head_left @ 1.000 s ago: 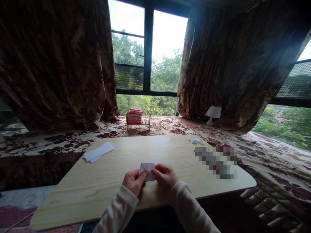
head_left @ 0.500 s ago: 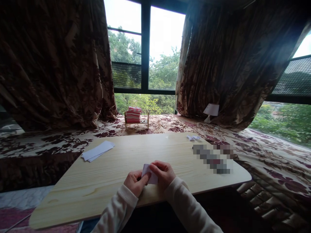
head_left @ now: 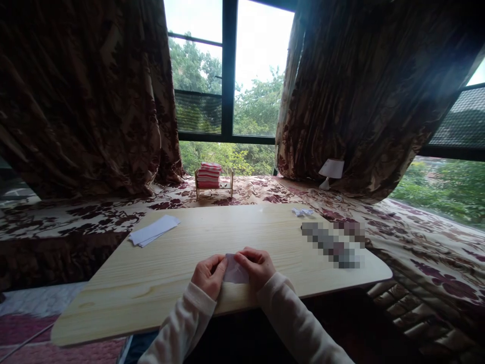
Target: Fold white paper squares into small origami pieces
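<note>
Both hands hold a small piece of folded white paper (head_left: 236,271) just above the near edge of the light wooden table (head_left: 159,283). My left hand (head_left: 209,275) pinches its left edge between thumb and fingers. On the opposite side, my right hand (head_left: 258,267) grips the upper right part, thumb on the face turned to me. Its fingertips behind the paper are hidden. A stack of white paper strips (head_left: 154,230) lies at the table's left. Several small folded white paper pieces (head_left: 302,212) sit near the far right edge.
A pixelated patch (head_left: 333,246) covers something on the table's right. Behind the table, a small wooden rack (head_left: 214,191) carries folded red-and-white striped cloths (head_left: 208,175) on the floral-covered ledge. A small white-shaded lamp (head_left: 332,169) stands by the right curtain (head_left: 352,101).
My left thumb has drawn back from the middle of the paper to its left edge, so more of the paper's face shows. The camera view has shifted slightly.
</note>
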`<state>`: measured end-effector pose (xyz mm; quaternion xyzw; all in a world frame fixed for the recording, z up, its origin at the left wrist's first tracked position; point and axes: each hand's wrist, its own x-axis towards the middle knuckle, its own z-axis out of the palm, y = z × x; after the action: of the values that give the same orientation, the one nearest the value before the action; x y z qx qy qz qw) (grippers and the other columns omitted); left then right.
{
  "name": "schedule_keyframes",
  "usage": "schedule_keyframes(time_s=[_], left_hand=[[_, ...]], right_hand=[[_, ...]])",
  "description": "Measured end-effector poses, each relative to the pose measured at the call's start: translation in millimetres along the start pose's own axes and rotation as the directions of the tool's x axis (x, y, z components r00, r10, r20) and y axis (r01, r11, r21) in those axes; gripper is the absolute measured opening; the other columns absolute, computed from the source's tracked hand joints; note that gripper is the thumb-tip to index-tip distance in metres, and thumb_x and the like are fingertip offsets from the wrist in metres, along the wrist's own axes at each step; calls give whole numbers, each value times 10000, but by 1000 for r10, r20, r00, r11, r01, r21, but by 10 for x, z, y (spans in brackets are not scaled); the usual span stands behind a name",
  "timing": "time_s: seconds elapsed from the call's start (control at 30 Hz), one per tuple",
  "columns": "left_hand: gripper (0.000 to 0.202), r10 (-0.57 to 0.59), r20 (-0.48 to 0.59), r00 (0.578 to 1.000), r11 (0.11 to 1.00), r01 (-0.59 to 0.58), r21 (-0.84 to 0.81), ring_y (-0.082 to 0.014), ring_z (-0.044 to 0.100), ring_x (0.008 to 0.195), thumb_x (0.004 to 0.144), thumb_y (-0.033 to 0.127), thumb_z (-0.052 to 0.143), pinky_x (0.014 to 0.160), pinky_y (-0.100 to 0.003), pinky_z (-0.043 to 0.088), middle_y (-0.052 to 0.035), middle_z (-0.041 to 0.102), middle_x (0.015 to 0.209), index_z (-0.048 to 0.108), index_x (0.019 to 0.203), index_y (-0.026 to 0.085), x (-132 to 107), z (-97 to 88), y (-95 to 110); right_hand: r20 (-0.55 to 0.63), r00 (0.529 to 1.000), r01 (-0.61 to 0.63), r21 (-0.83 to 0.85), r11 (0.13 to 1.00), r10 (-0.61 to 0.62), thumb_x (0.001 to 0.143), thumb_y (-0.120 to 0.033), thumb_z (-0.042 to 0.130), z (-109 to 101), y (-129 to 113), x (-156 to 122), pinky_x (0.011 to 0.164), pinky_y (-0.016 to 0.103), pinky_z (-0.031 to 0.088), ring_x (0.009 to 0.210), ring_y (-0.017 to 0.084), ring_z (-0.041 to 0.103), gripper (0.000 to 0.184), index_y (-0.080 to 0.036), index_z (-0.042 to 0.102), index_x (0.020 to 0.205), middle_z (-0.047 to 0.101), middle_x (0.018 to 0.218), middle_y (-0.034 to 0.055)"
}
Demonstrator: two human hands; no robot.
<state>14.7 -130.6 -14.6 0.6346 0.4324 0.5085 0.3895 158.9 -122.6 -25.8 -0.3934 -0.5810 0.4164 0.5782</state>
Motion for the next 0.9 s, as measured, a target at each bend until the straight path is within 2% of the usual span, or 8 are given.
schedule_keyframes(time_s=[0.13, 0.2, 0.33, 0.4, 0.47, 0.53, 0.7, 0.9], left_hand=[[321, -23, 22, 1000, 1000, 23, -14, -117, 463, 530, 717, 425, 523, 480, -208, 353, 1, 533, 535, 631, 655, 128, -3, 10, 5], [308, -33, 66, 997, 999, 35, -19, -105, 440, 503, 674, 428, 573, 464, -205, 337, 11, 513, 513, 617, 628, 127, -6, 29, 1], [253, -67, 151, 986, 997, 73, -38, -107, 453, 524, 606, 370, 642, 489, -207, 343, 11, 530, 540, 612, 637, 120, -7, 54, -1], [255, -86, 134, 987, 995, 92, -42, -101, 446, 509, 620, 371, 631, 481, -205, 333, 15, 524, 527, 623, 641, 117, -1, 42, 5], [263, -109, 93, 990, 992, 114, -49, -96, 441, 494, 625, 379, 627, 474, -203, 328, 21, 520, 514, 632, 659, 118, 6, 16, 9], [273, -134, 40, 990, 989, 136, -65, -97, 445, 488, 625, 390, 625, 476, -204, 331, 23, 522, 507, 629, 663, 119, 12, -11, 8], [289, -175, 0, 985, 976, 174, -133, -107, 488, 511, 602, 402, 650, 508, -210, 375, 12, 561, 516, 632, 657, 119, 29, -44, 14], [365, -222, 131, 966, 946, 246, -210, -136, 562, 568, 563, 398, 685, 544, -237, 447, -33, 649, 620, 667, 780, 104, 108, -49, 73]], right_hand=[[-71, 997, -28, 32, 999, 30, 651, -384, 661, 4, 37, 15, 470, 219, 367, 506, 100, 469, 243, -143, 659, 617, 561, 530, -6], [-99, 994, -32, 52, 998, 37, 642, -383, 669, 8, 54, 26, 482, 222, 381, 516, 105, 484, 241, -143, 666, 622, 578, 538, -1], [-82, 993, -79, 87, 993, 87, 641, -411, 667, -5, 52, 46, 453, 220, 377, 477, 94, 469, 282, -130, 671, 660, 569, 524, -1], [-91, 991, -94, 87, 992, 102, 675, -446, 629, -32, 25, 44, 413, 214, 355, 442, 85, 441, 339, -127, 673, 778, 544, 513, -8], [-151, 987, -48, 83, 995, 60, 712, -459, 588, -69, -13, 27, 398, 208, 346, 451, 84, 441, 373, -134, 652, 882, 540, 552, -5], [-205, 979, 14, 65, 998, 0, 730, -439, 577, -102, -46, -4, 411, 206, 359, 498, 92, 467, 339, -146, 638, 889, 554, 618, 10], [-106, 994, 29, 23, 999, -26, 694, -369, 627, -101, -78, -70, 459, 215, 404, 616, 132, 542, 244, -173, 642, 838, 620, 721, 42], [-61, 997, -44, 98, 994, 50, 615, -330, 684, -63, -70, -52, 446, 221, 410, 592, 135, 560, 275, -176, 655, 841, 661, 736, 44]])
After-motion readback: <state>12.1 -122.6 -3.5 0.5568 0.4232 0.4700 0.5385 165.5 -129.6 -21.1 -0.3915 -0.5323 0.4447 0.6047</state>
